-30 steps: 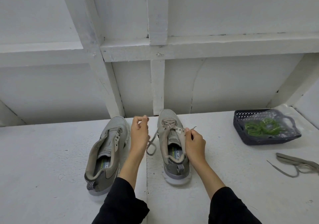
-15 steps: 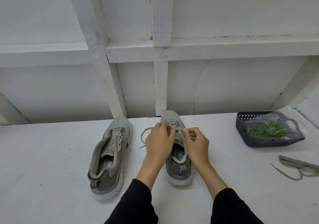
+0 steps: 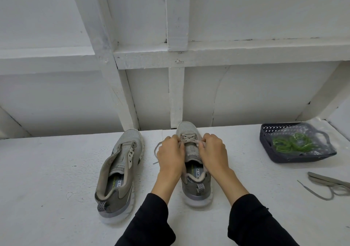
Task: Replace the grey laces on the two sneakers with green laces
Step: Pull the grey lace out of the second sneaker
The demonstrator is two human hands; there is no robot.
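Note:
Two grey sneakers stand side by side on the white table, toes pointing away from me. The left sneaker [image 3: 121, 171] has bare eyelets and no lace. The right sneaker [image 3: 191, 170] still carries its grey lace [image 3: 187, 138] in the front eyelets. My left hand [image 3: 170, 154] and my right hand [image 3: 213, 153] both sit over this shoe's tongue and pinch the lace on either side. A loose end of the lace [image 3: 156, 151] loops out to the left of my left hand. Green laces [image 3: 289, 144] lie in a dark basket [image 3: 269, 149].
The dark basket with a clear bag stands at the right back of the table. A removed grey lace [image 3: 329, 184] lies near the right edge. A white wall with wooden beams [image 3: 176, 97] rises right behind the shoes.
My left hand has come from between the shoes over to the right sneaker, and both hands have closed in on the lace near its toe. The loose end now trails left.

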